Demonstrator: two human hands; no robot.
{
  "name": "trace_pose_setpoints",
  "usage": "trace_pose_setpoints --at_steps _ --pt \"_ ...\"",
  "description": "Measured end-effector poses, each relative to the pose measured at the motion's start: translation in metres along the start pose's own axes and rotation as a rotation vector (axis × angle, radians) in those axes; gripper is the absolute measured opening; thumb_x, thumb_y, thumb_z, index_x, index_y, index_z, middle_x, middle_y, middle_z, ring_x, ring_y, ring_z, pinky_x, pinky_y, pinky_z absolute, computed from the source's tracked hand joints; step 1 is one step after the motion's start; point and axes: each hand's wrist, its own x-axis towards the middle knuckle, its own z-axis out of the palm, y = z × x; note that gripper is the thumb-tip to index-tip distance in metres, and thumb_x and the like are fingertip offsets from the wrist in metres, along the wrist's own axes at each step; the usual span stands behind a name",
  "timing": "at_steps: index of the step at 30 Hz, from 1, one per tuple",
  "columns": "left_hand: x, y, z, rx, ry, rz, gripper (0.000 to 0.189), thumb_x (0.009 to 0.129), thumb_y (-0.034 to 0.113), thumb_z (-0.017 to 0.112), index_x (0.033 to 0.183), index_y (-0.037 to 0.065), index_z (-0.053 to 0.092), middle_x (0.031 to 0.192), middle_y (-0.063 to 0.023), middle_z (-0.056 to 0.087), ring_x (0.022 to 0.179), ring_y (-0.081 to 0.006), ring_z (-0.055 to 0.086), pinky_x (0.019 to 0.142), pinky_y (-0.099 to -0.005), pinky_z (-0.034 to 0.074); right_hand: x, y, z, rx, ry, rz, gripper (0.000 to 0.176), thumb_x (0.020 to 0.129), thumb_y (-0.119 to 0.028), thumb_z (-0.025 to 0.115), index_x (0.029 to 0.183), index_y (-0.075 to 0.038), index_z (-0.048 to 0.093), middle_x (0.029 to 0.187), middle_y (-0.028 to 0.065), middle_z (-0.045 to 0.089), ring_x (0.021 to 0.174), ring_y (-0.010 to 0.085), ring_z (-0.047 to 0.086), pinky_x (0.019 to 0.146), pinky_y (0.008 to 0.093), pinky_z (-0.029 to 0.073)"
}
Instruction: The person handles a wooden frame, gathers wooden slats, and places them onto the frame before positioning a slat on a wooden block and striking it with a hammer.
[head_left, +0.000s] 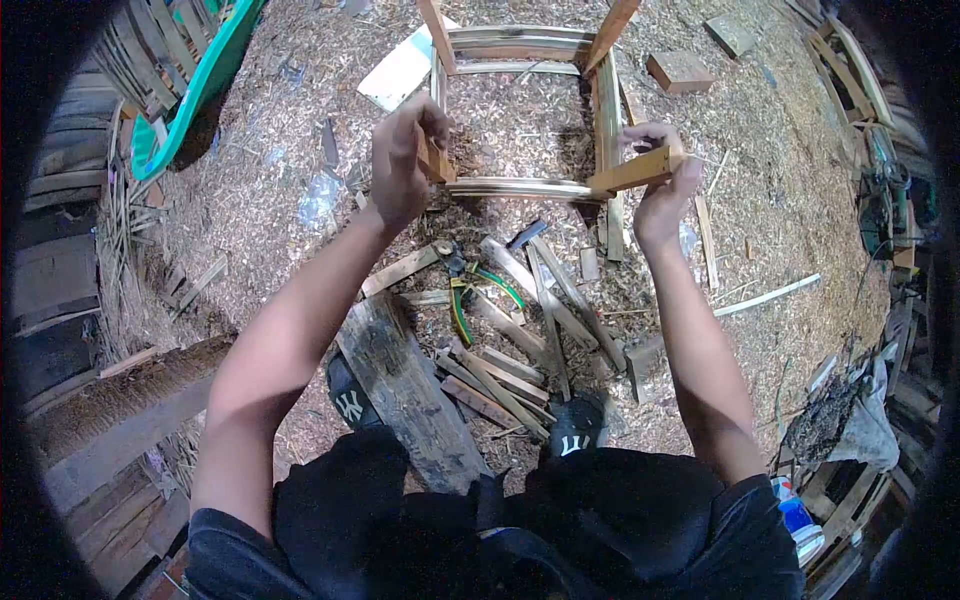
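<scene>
A wooden frame (520,188) with legs, like that of a stool, stands on the shavings in front of me. My left hand (400,168) curls around its near left leg (436,163). On the other side, my right hand (664,195) has its fingers and thumb about the near right leg (635,172), which points outward toward my palm. Below the frame lie pliers (462,310) with green and yellow handles. A hammer (527,235) with a dark head rests beside them, its handle among wood strips.
Several wood offcuts (495,385) lie between my feet, next to a thick weathered plank (405,385). A white board (395,75) and a wooden block (680,72) lie beyond. A green plastic piece (200,95) is at the far left, and a grey sack (865,430) at the right.
</scene>
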Motion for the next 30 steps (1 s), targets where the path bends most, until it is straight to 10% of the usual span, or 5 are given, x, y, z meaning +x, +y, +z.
trace_pose_setpoints --at_steps 4,8,12,20,30 --pt "-0.027 -0.014 -0.014 0.218 -0.201 -0.07 0.089 0.088 0.076 0.054 0.14 0.005 0.045 0.128 -0.0194 0.049 0.123 -0.0319 0.049 0.105 -0.0434 0.04 -0.026 0.008 0.002 -0.297 -0.017 0.083 0.082 0.097 -0.058 0.054 0.148 0.003 0.031 0.145 0.0213 0.037 0.138 0.035 0.037 0.114 0.0449 0.033" --pt "-0.045 -0.037 -0.003 0.628 -0.269 -0.001 0.099 0.08 0.045 0.084 0.151 0.004 0.029 0.137 -0.0225 0.042 0.129 -0.0411 0.043 0.109 -0.0507 0.038 -0.062 0.043 0.003 -0.612 -0.123 0.205 0.06 0.092 -0.032 0.072 0.136 0.0 0.046 0.131 0.0242 0.047 0.128 0.0429 0.045 0.109 0.0494 0.037" --pt "-0.051 -0.056 0.016 0.656 -0.145 -0.124 0.099 0.082 0.046 0.082 0.152 0.007 0.025 0.14 -0.0258 0.039 0.135 -0.0411 0.039 0.112 -0.0527 0.035 -0.064 0.058 0.006 -0.633 -0.098 0.134 0.048 0.087 -0.03 0.079 0.119 -0.001 0.058 0.116 0.0206 0.059 0.115 0.0406 0.053 0.1 0.0493 0.042" --pt "-0.035 -0.019 0.016 -0.201 -0.09 -0.677 0.078 0.093 0.009 0.071 0.152 0.0 0.02 0.123 -0.022 0.058 0.097 -0.0301 0.07 0.08 -0.034 0.063 -0.056 0.038 -0.001 -0.393 -0.15 0.38 0.036 0.096 -0.025 0.069 0.119 0.001 0.059 0.117 0.0184 0.064 0.113 0.0319 0.06 0.101 0.0434 0.046" --pt "-0.001 0.091 -0.023 0.074 0.063 -0.311 0.069 0.094 0.031 0.072 0.149 -0.001 0.044 0.124 -0.0174 0.066 0.109 -0.0216 0.066 0.092 -0.0341 0.054 -0.006 -0.072 -0.022 -0.232 -0.068 0.318 0.062 0.103 -0.054 0.05 0.122 0.004 0.065 0.12 0.0151 0.058 0.112 0.0258 0.057 0.102 0.0387 0.045"
